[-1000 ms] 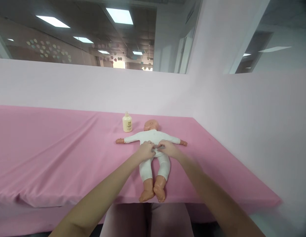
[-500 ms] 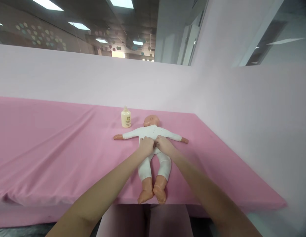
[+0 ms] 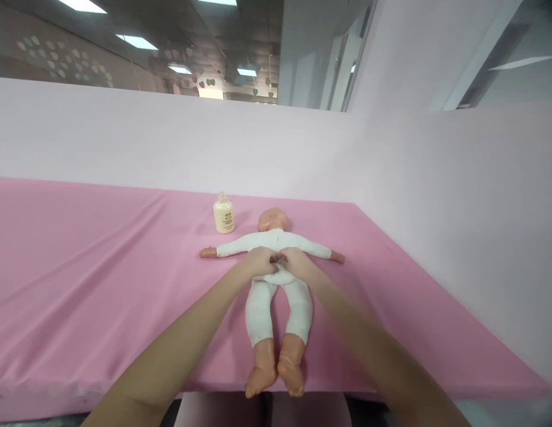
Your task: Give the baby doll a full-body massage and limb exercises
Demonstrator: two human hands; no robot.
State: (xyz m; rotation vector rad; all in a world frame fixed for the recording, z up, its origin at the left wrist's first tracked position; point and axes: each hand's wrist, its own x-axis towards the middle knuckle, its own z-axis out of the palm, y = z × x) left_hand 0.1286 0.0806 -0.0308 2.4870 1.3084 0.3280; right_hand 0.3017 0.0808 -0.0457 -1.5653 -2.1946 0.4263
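A baby doll (image 3: 260, 308) lies stretched out on the pink cover, its legs towards me and its arms spread to the sides. White cloth covers its body; the head, hands and feet are bare tan plastic. On the doll's lower back, my left hand (image 3: 260, 260) is closed, with curled fingers pressed to the white cloth. My right hand (image 3: 297, 262) mirrors it close beside, also curled against the doll. The two hands nearly meet at the doll's midline. Most fingertips are hidden, so any pinched cloth does not show clearly.
A cream-coloured bottle (image 3: 224, 216) with a dark printed label stands left of the doll's head. The pink cover (image 3: 102, 284) has folds on the left. A white wall (image 3: 169, 145) rises behind, with a window above. Another wall (image 3: 481, 237) borders the right side.
My hands have turned slightly, their wrists spreading outwards while the fingers stay at the doll's lower back. The view has shifted a little, so the doll's feet appear lower.
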